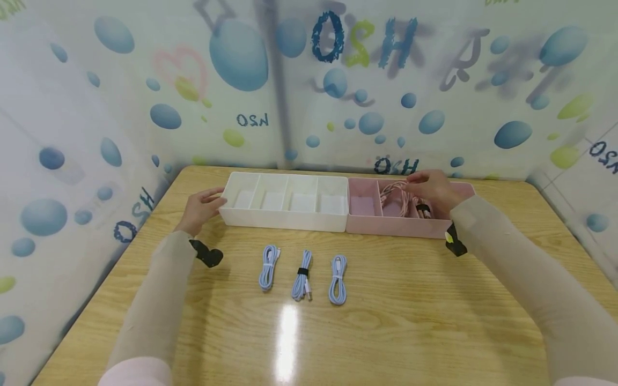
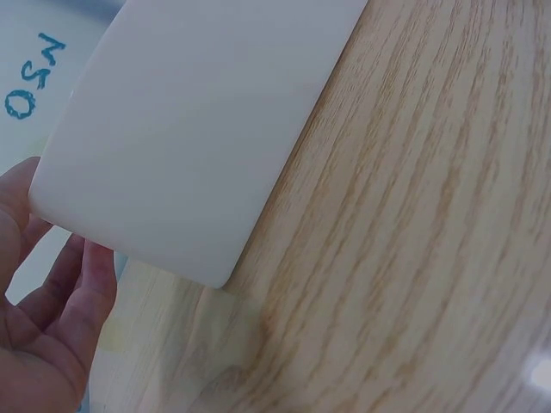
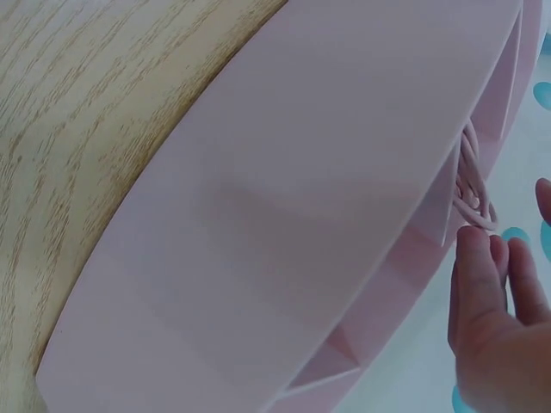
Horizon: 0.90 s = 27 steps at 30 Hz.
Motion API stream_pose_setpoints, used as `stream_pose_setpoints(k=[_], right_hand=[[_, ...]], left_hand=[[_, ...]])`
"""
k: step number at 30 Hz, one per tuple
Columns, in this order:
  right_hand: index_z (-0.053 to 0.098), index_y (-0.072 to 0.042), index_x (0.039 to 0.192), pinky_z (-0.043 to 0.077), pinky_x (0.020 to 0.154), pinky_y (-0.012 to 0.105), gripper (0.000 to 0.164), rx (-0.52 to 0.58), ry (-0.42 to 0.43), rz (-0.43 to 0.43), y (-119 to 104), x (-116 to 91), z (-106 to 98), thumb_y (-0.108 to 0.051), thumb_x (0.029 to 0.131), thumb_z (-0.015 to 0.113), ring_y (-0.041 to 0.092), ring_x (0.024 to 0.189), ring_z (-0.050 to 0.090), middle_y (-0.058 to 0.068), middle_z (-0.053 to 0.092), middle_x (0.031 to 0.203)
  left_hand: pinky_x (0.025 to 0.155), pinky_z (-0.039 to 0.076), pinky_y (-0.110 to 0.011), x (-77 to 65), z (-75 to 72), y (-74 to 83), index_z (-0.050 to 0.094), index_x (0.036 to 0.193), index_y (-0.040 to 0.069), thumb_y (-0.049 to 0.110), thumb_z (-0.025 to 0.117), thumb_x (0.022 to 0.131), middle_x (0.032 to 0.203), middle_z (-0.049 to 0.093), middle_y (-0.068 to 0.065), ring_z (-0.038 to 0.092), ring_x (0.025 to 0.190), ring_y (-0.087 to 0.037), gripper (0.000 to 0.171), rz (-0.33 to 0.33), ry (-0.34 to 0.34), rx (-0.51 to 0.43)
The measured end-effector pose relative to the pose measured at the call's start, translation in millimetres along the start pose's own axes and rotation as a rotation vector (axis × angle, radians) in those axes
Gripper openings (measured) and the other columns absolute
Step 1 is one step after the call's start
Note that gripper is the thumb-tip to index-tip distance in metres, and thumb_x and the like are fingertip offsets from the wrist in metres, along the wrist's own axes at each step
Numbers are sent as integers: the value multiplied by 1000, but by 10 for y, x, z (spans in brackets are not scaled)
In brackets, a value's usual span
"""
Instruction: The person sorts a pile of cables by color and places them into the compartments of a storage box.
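My left hand (image 1: 199,210) rests at the left end of a white divided box (image 1: 285,220), thumb and fingertips at its end wall in the left wrist view. My right hand (image 1: 432,187) is over a pink divided box (image 1: 396,227). Its fingertips are right at a coiled pink cable (image 3: 469,185), with the thumb held apart. In the head view this pink cable (image 1: 398,198) stands up above a compartment's rim. Another pink cable bundle (image 1: 423,209), with a black strap, lies in the compartment to its right, partly hidden by a divider.
Three light blue cable bundles lie in a row before the boxes: a left one (image 1: 268,268), a middle one (image 1: 301,276) with a black strap, and a right one (image 1: 338,280). The boxes stand end to end on the wooden table (image 1: 386,332), near a printed curtain (image 1: 309,86).
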State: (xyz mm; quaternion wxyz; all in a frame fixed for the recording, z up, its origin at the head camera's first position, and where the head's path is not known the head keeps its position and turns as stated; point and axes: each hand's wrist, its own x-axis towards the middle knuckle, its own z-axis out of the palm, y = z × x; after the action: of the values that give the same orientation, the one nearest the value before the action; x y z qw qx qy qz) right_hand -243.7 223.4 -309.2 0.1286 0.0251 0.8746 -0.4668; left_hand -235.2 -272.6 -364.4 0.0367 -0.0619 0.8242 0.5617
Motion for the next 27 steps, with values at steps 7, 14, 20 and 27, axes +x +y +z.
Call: stream_pose_setpoints(k=[7,14,20,27], right_hand=[[38,8,126,34,96,45,45,42,-2,14,-23,-13,-16,-16,90,52,34,110,41,23,40,124],[37,7,127,36,95,46,47,53,-21,-12,-37,-65,-13,-18,90,52,31,107,42,22,41,123],[35,4,130,38,92,47,51,4,-84,-63,-39,-135,-8,-23,90,52,32,109,40,21,40,124],[36,2,130,40,90,45,64,-17,-112,-100,-51,-242,31,-40,85,56,31,109,40,19,40,126]], left_hand=[[92,41,-38,2,-2,0,36,135,3,21,53,89,131,38,-23,40,115,-30,52,-5,3,2],[92,41,-38,0,-7,-1,36,135,3,20,52,90,131,38,-23,40,115,-31,51,-6,-1,-2],[91,41,-38,2,-14,-9,37,134,3,21,53,89,130,40,-22,42,113,-28,51,8,0,5],[91,42,-38,6,-4,-12,38,133,3,20,53,89,128,41,-21,44,110,-25,50,15,-1,-5]])
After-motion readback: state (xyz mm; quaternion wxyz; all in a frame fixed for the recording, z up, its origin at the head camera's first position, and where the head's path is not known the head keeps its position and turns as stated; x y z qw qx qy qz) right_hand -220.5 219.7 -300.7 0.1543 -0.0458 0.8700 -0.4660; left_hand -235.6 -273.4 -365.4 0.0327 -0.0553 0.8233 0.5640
